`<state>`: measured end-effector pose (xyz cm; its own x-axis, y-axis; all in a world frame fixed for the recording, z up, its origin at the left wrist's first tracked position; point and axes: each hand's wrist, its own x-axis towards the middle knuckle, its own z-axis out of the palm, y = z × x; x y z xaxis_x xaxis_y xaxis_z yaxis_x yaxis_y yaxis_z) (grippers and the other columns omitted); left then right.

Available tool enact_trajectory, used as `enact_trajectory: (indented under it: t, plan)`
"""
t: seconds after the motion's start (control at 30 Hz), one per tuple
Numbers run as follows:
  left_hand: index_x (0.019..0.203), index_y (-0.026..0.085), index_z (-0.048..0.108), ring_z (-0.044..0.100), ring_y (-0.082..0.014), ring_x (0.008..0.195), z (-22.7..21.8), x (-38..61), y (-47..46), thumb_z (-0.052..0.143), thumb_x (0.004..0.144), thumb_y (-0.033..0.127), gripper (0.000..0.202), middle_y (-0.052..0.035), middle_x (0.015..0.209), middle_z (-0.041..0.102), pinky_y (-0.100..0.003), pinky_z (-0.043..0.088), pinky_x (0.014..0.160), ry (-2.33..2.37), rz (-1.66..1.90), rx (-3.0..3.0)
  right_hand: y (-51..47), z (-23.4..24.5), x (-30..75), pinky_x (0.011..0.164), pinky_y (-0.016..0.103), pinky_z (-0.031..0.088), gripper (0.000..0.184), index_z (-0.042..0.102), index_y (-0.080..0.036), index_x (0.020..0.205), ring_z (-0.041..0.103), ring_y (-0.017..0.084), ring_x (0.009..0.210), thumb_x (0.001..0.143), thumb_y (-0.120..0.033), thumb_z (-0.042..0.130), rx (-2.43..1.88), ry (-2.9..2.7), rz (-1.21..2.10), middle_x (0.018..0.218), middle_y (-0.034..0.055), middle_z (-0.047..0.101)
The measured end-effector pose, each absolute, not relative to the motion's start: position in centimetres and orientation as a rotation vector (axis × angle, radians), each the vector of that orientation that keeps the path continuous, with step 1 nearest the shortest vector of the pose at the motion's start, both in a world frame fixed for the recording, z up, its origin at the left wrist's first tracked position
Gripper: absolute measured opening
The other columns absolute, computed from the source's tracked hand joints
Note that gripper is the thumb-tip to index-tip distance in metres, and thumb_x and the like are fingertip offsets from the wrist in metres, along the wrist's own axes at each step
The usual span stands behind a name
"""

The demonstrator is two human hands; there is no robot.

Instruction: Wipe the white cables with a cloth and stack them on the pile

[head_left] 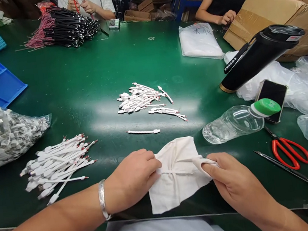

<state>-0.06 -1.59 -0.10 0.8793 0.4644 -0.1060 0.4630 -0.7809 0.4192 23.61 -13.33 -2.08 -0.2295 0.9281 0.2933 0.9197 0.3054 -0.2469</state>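
Green worktable (pixel 135 60), two risks

White cloth (pixel 165 198) lies at its six-o'clock edge; beyond, at two o'clock, a bottle (pixel 232 123) could roll if knocked. The right hand (pixel 231 177) pinches folded cloth; the left hand (pixel 131 180) seemingly pinches the nine-o'clock end of a cable (pixel 177 172) across it, which hard pulling might strain.

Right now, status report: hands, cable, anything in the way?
Left hand closed on one end of white cable. Right hand pinching folded cloth near the other end. Cable running across cloth. Capped bottle lying just beyond right hand.
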Motion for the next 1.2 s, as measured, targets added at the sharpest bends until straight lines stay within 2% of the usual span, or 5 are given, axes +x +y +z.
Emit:
enact_trajectory:
  t: [0.4, 0.53, 0.7, 1.03, 1.2]
  plan:
    - [0.081, 0.017, 0.063, 0.050, -0.0150, 0.076, -1.0, 0.2, -1.3, 0.047, 0.088, 0.020, 0.018, -0.0026, 0.081, 0.059, -0.027, 0.038, 0.068, 0.623, -0.016, 2.584, -10.8, -3.2, 19.0, 0.053, 0.027, 0.023, 0.029, 0.060, -0.019, 0.086, 0.035, 0.014, 0.056, 0.078, -0.002, 0.038, -1.395, -2.444, 0.015, 0.064, 0.0007, 0.044]
    - [0.076, 0.015, 0.061, 0.050, -0.0147, 0.075, -0.8, 0.5, -1.2, 0.046, 0.088, 0.017, 0.020, -0.0030, 0.081, 0.059, -0.026, 0.039, 0.067, 0.598, -0.134, 2.614, -11.2, -3.1, 19.6, 0.055, 0.029, 0.022, 0.023, 0.059, -0.018, 0.079, 0.036, 0.016, 0.058, 0.076, -0.003, 0.042, -1.378, -2.593, -0.033, 0.066, 0.0023, 0.046]
    - [0.071, 0.016, 0.058, 0.051, -0.0147, 0.074, -0.6, 0.7, -1.2, 0.046, 0.088, 0.018, 0.020, -0.0017, 0.079, 0.058, -0.026, 0.038, 0.065, 0.597, -0.141, 2.655, -12.7, -2.4, 22.0, 0.055, 0.030, 0.021, 0.030, 0.060, -0.017, 0.084, 0.037, 0.017, 0.058, 0.071, 0.002, 0.040, -1.427, -2.678, -0.083, 0.067, 0.0035, 0.048]
    - [0.072, 0.016, 0.058, 0.051, -0.0134, 0.073, -0.9, 0.5, -1.3, 0.047, 0.086, 0.018, 0.018, -0.0016, 0.079, 0.057, -0.023, 0.038, 0.064, 0.579, -0.037, 2.624, -11.5, -3.7, 19.6, 0.054, 0.030, 0.022, 0.029, 0.061, -0.018, 0.085, 0.034, 0.016, 0.059, 0.080, -0.001, 0.038, -1.386, -2.495, -0.017, 0.067, 0.0021, 0.044]
    - [0.070, 0.016, 0.056, 0.051, -0.0136, 0.074, -0.8, 0.6, -1.2, 0.047, 0.085, 0.017, 0.018, -0.0017, 0.079, 0.057, -0.024, 0.038, 0.064, 0.579, -0.073, 2.610, -13.0, -2.7, 22.7, 0.053, 0.030, 0.022, 0.033, 0.062, -0.015, 0.089, 0.034, 0.016, 0.057, 0.078, 0.002, 0.037, -1.434, -2.609, -0.165, 0.067, 0.0033, 0.046]
